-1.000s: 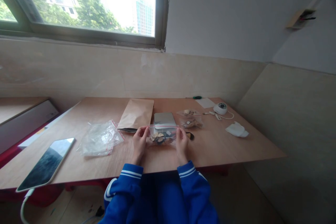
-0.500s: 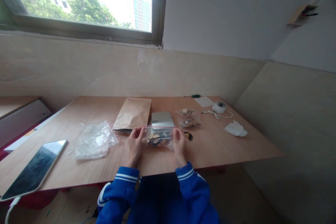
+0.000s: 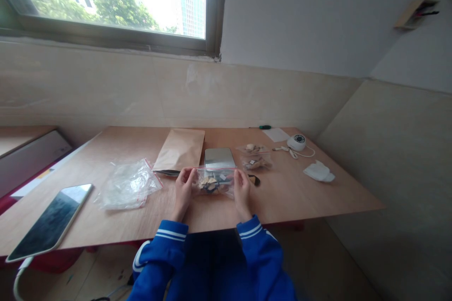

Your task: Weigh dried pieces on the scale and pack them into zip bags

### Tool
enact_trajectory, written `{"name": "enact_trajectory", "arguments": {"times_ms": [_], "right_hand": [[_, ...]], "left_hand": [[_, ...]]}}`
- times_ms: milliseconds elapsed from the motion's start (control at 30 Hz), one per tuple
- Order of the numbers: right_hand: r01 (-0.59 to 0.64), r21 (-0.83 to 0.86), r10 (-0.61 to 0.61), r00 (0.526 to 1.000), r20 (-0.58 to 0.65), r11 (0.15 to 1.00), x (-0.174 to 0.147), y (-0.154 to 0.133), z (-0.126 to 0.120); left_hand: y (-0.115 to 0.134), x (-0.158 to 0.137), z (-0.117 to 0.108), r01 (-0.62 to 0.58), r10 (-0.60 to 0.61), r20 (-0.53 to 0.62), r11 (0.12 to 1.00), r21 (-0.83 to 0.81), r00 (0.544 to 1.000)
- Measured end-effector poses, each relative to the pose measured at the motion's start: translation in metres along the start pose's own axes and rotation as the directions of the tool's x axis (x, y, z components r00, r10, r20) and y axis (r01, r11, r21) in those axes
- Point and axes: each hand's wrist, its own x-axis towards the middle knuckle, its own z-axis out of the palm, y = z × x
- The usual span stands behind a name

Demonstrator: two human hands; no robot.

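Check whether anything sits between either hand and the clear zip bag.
Nothing visible does: the left hand and right hand each grip one end of the clear zip bag. The flat silver device lies beyond the bag, not between it and either hand.

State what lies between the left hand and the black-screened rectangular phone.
In the head view, a flat pile of clear plastic bags with red strips lies between the left hand and the phone.

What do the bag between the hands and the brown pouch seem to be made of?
Held bag: probably thin, glossy clear plastic, since the pale pieces inside show through. Brown pouch: likely kraft paper, fairly matt, judging by its tan colour and faint creases.
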Motion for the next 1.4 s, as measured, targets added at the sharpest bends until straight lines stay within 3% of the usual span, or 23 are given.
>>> {"name": "enact_trajectory", "arguments": {"times_ms": [167,367,700,1000,1100,1233,1400], "right_hand": [[-0.028,0.01,0.028,1.0,0.011,1.0,-0.0004,-0.0025,0.0002],[-0.044,0.021,0.043,0.998,0.046,0.999,-0.0016,0.0025,0.0003],[-0.02,-0.001,0.02,0.999,0.042,1.0,-0.0014,-0.0022,-0.0003],[-0.007,-0.009,0.007,1.0,0.002,1.0,0.0009,0.0025,-0.0027],[-0.014,0.012,0.014,1.0,0.007,1.0,0.0012,0.0029,-0.003],[-0.034,0.112,0.027,0.998,0.061,0.993,0.0012,0.0029,-0.0013],[-0.153,0.189,0.109,0.969,0.224,0.97,-0.0013,-0.0001,0.0005]], "left_hand": [[0.0019,-0.0005,0.0023,0.05,-0.045,0.054,0.994,-0.097,0.998],[0.0062,-0.0026,0.0002,0.074,-0.065,0.126,0.995,-0.063,0.99],[0.0023,-0.0015,-0.0015,0.098,-0.085,0.098,0.986,-0.138,0.992],[0.0057,-0.0023,-0.0039,0.086,-0.082,0.074,0.995,-0.051,0.994],[0.0074,-0.0029,-0.0032,0.088,-0.081,0.116,0.994,-0.058,0.99],[0.0091,-0.0032,-0.0009,0.114,-0.087,0.22,0.987,-0.111,0.972],[0.0074,-0.0041,-0.0001,0.145,-0.107,0.279,0.982,-0.117,0.954]]}}
